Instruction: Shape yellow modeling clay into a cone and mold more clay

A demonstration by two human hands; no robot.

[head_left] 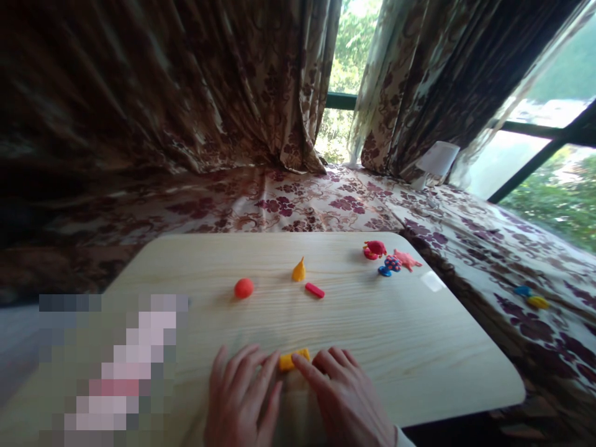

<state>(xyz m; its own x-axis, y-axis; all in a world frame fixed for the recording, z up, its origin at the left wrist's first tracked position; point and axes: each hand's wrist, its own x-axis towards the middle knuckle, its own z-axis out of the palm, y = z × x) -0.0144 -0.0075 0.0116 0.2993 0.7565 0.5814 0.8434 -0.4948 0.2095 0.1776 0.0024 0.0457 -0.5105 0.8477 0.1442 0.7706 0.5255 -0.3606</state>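
Observation:
A short yellow roll (288, 361) of what looks like modelling clay lies near the table's front, between my hands. My left hand (244, 394) is open, palm down with fingers spread, its fingertips beside the roll's left end. From the other side, my right hand (347, 391) reaches in with stretched fingers; its index fingertip rests on the roll and its thumb is hidden. Further back sit an orange-red ball (244, 288), a yellow teardrop-shaped piece (298, 270) with a pointed tip, and a small pink-red stick (315, 290).
At the table's (419, 347) back right stand a red figure (375, 249), a blue figure with dotted top (390, 266) and a flat pink figure (406, 259). Blue and yellow pieces (535, 300) lie on the patterned cloth. A lamp (437, 159) stands behind. The left is pixelated.

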